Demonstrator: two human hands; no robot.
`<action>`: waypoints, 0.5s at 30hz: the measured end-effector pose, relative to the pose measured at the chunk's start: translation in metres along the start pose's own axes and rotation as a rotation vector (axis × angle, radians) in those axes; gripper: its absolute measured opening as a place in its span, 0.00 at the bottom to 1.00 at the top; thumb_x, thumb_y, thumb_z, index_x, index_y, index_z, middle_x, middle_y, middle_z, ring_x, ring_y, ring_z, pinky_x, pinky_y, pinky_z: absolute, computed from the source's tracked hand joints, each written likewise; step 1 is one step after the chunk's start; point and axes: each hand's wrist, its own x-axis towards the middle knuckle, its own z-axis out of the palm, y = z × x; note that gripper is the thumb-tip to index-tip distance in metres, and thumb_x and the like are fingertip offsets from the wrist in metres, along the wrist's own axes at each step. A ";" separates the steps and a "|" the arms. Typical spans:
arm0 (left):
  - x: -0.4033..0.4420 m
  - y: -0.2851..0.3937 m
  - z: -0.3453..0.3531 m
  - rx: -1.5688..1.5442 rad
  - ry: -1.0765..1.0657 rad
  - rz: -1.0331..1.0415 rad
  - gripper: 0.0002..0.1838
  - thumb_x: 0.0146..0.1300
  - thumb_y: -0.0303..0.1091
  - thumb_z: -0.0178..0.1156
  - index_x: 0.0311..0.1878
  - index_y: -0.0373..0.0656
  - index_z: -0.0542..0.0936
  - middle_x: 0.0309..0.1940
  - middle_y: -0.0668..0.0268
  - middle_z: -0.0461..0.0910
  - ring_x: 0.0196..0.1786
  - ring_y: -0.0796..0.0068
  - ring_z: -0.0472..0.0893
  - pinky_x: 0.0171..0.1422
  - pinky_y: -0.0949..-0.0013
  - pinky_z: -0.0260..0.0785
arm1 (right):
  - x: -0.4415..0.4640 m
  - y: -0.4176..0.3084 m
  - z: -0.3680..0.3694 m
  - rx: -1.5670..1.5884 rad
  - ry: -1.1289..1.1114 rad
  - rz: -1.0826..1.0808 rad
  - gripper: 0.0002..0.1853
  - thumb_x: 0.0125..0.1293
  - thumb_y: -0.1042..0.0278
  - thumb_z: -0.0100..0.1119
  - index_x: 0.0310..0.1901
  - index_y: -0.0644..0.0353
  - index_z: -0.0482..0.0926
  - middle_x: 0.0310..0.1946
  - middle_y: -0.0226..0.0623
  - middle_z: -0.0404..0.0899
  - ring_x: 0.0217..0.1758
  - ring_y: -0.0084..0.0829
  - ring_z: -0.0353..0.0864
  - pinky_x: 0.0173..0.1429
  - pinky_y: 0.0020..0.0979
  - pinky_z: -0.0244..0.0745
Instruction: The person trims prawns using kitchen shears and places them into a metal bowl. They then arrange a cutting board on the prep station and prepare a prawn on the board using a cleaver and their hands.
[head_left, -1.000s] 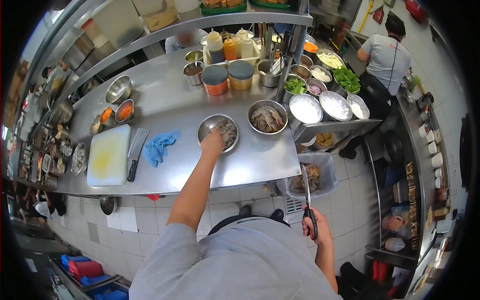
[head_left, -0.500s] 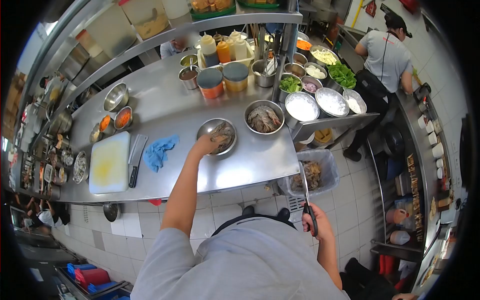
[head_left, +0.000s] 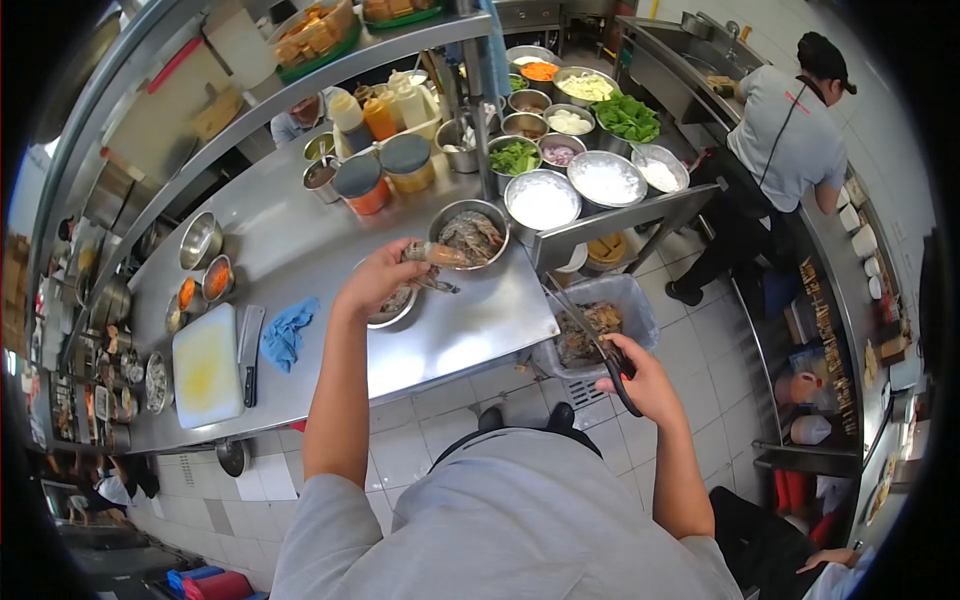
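My left hand [head_left: 376, 282] is closed around a raw prawn [head_left: 436, 256], raised over the steel table between two steel bowls. Its head end points right, with legs hanging down. The nearer bowl [head_left: 408, 312] is partly hidden by my hand and contains prawns. Just beyond the held prawn stands the other bowl [head_left: 507, 240], with several grey prawns inside. My right hand [head_left: 645, 382] grips black-handled scissors [head_left: 578, 316] past the table's front edge, blades pointing up and left. Beneath the scissors is a lined bin [head_left: 645, 318] with brownish scraps in it.
On the table's left lie a white cutting board [head_left: 208, 405], a knife [head_left: 250, 352] and a blue cloth [head_left: 288, 333]. Sauce tubs [head_left: 360, 184] stand at the back. Bowls of white powder [head_left: 543, 198] sit on the right. A co-worker [head_left: 785, 135] stands at the right counter.
My left hand has come up out of the nearer bowl with a prawn and moved toward the other bowl. The scissors now tilt further left over the bin. My view has shifted right.
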 end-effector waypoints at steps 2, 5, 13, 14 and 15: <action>0.014 0.006 0.021 -0.147 -0.021 0.023 0.18 0.66 0.25 0.64 0.59 0.42 0.77 0.47 0.65 0.85 0.47 0.76 0.84 0.49 0.68 0.78 | 0.001 0.004 -0.013 -0.035 0.022 -0.040 0.41 0.47 0.62 0.86 0.64 0.57 0.76 0.43 0.29 0.78 0.43 0.24 0.74 0.49 0.26 0.74; 0.038 0.007 0.061 -0.371 -0.140 0.083 0.21 0.64 0.23 0.65 0.59 0.44 0.74 0.49 0.65 0.84 0.49 0.71 0.85 0.46 0.64 0.81 | -0.003 0.007 -0.040 -0.103 0.068 -0.072 0.42 0.47 0.60 0.85 0.65 0.56 0.76 0.45 0.33 0.80 0.44 0.28 0.78 0.50 0.29 0.76; 0.097 0.009 0.188 -0.412 -0.246 -0.058 0.23 0.63 0.24 0.69 0.59 0.46 0.71 0.54 0.64 0.82 0.52 0.66 0.85 0.50 0.56 0.82 | -0.016 -0.010 -0.122 -0.436 0.193 0.004 0.40 0.45 0.57 0.85 0.62 0.54 0.79 0.39 0.38 0.80 0.40 0.35 0.79 0.46 0.35 0.75; 0.102 0.009 0.200 -0.404 -0.249 -0.076 0.24 0.63 0.22 0.68 0.59 0.46 0.70 0.55 0.64 0.82 0.53 0.65 0.86 0.49 0.56 0.83 | -0.015 -0.009 -0.129 -0.487 0.234 -0.007 0.39 0.45 0.58 0.84 0.61 0.55 0.80 0.38 0.40 0.81 0.40 0.38 0.80 0.45 0.36 0.75; 0.104 0.012 0.210 -0.389 -0.263 -0.074 0.23 0.64 0.24 0.69 0.59 0.46 0.71 0.54 0.65 0.83 0.54 0.64 0.86 0.50 0.56 0.81 | -0.014 -0.007 -0.137 -0.537 0.273 -0.019 0.37 0.45 0.58 0.84 0.60 0.55 0.81 0.38 0.42 0.83 0.39 0.41 0.80 0.45 0.38 0.75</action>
